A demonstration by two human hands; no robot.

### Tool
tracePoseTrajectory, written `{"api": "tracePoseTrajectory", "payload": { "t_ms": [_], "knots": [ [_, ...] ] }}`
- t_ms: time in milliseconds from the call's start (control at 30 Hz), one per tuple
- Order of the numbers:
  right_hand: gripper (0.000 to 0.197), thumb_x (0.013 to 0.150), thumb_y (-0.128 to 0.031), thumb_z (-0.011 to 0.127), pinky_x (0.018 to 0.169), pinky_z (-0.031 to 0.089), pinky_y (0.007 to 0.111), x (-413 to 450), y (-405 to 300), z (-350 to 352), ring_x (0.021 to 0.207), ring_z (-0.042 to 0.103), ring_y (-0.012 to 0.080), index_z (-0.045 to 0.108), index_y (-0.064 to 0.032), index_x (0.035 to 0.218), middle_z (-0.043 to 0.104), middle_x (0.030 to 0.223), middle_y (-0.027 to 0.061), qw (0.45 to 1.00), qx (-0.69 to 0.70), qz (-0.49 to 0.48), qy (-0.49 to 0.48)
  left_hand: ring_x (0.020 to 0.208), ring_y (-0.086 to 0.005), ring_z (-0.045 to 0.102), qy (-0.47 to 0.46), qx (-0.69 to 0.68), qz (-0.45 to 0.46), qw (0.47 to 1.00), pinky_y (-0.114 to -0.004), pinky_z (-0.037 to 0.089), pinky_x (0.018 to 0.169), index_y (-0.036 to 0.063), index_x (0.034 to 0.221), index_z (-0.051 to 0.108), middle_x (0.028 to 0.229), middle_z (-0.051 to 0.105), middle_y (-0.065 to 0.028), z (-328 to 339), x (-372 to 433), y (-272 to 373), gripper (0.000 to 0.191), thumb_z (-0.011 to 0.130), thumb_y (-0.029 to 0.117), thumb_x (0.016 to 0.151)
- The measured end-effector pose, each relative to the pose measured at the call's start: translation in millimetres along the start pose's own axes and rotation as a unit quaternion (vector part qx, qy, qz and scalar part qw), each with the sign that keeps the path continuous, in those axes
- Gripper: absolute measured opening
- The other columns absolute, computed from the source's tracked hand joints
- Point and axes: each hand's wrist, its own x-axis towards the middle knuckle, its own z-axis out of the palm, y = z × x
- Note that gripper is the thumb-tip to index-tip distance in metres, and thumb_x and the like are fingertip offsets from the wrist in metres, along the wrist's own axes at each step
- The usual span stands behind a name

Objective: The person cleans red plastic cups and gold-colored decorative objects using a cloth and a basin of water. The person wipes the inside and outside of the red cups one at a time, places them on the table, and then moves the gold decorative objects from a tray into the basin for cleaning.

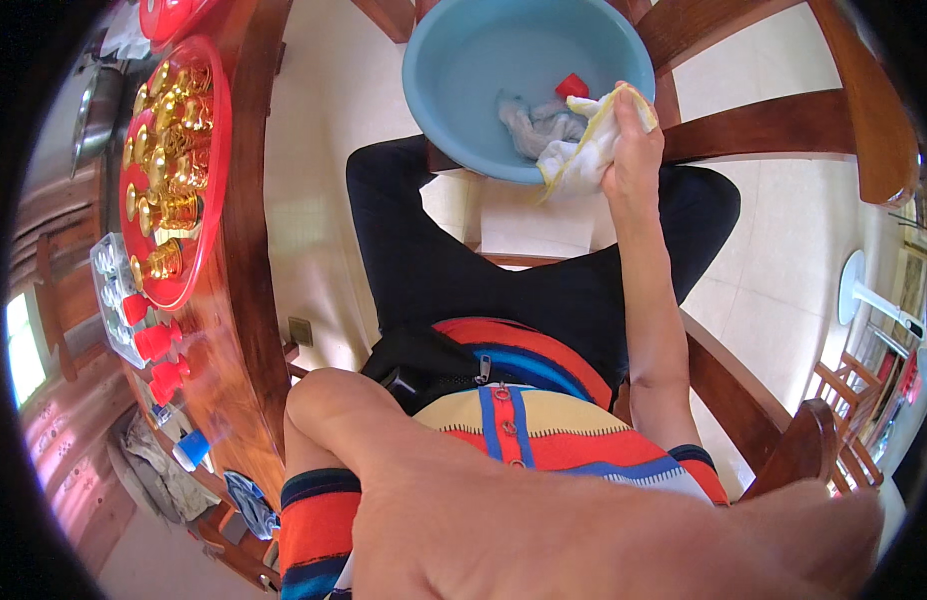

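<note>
My right hand grips a white cloth with yellow edging, over the near right rim of a light blue plastic basin. Part of the cloth hangs inside the basin. Beside it in the basin lie a greyish-white, wet-looking cloth and a small red object, whose kind I cannot make out. My left hand is raised close to the camera, large and blurred at the bottom of the view. Its fingertips are indistinct, and nothing can be seen in it.
To the left, a wooden table bears a round red tray of several gold-coloured goblets. Near it stand small red cups, a clear plastic box and a blue-and-white cup. Curved wooden furniture lies to the right.
</note>
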Motion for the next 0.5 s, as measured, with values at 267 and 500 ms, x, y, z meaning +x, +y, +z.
{"api": "tracePoseTrajectory", "payload": {
  "t_ms": [267,500],
  "knots": [
    [0.021,0.086,-0.012,0.059,0.072,0.051,0.028,3.8,4.5,1.3,0.082,0.059,0.0151,0.055,-0.0001,0.103,0.059,0.092,0.0071,1.000,0.007,0.018,-0.025,0.070,-0.0144,0.054,0.015,-0.039,0.018,0.999,-0.029,0.044,0.071,0.0004,0.085,0.060,0.079,0.060,-0.0063,-1.6,-0.9,-2.4,0.013,0.060,0.008,0.074],
    [0.027,0.087,-0.016,0.058,0.080,0.047,0.032,1.3,-6.9,5.9,0.090,0.056,0.0182,0.055,0.0006,0.108,0.057,0.096,0.0078,1.000,-0.015,-0.012,-0.019,0.069,-0.0134,0.055,0.047,0.002,-0.011,0.999,-0.028,0.045,0.072,-0.0004,0.084,0.060,0.078,0.060,-0.0061,-11.8,3.1,10.9,0.014,0.060,0.005,0.072]
  ]
}}
